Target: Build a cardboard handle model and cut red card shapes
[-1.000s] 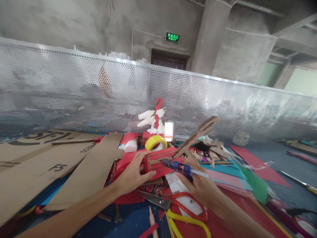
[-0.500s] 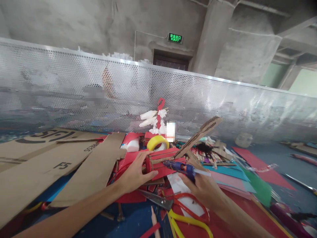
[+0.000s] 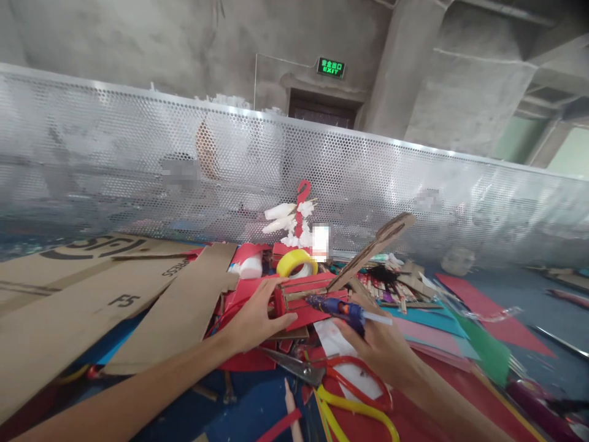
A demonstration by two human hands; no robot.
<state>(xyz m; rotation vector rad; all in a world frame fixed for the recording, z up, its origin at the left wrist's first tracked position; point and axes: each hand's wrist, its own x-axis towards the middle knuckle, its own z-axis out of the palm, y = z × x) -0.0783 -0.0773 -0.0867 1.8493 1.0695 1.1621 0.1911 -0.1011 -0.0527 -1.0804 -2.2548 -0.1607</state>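
Bracing the red cardboard piece: left hand (image 3: 251, 319), thumb and fingers clasped around the near-left end of the red cardboard piece (image 3: 301, 296), flat-sided with rough brown edges.
Glue gun: blue plastic (image 3: 338, 309), grasped in the right hand (image 3: 377, 341); its nozzle is at the red piece, between the hands, contact unclear; a clear, smooth stick juts from its rear.
Brown strip: torn, ridged cardboard (image 3: 372, 252), slanting up beyond the right hand.
Jar: cloudy, rounded (image 3: 458, 261), beyond and right of the right hand; contents cannot be made out.
Tape roll: yellow ring (image 3: 288, 264), just beyond the left hand's fingertips.
Scissors: metal blades (image 3: 301, 370), red and yellow loop handles, on the near side between both hands.
Cardboard sheets: flat, matte brown (image 3: 175, 319), left of the left hand.
Metal screen: shiny, full of round holes (image 3: 230, 166), beyond both hands.
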